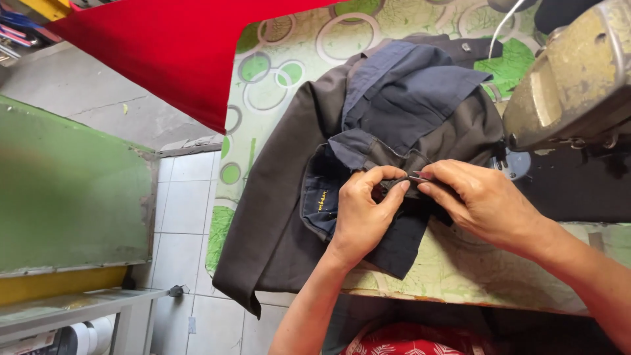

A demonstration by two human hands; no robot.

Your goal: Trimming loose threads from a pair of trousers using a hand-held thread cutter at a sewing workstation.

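Note:
A dark grey and navy garment point(394, 112) lies bunched on a table with a green patterned cover point(276, 79). My left hand point(365, 213) pinches a fold of the dark fabric near the garment's waistband, thumb and forefinger closed on the cloth. My right hand point(483, 200) meets it from the right and holds a small metal tool point(420, 176) against the same fold; its fingers also press the fabric. A navy inner lining with yellow stitching point(321, 200) shows just left of my left hand.
An old sewing machine head point(572, 79) stands at the upper right, close to my right hand. Red cloth point(177, 52) hangs over the table's far left end. A green panel point(66, 184) and tiled floor point(184, 197) lie to the left.

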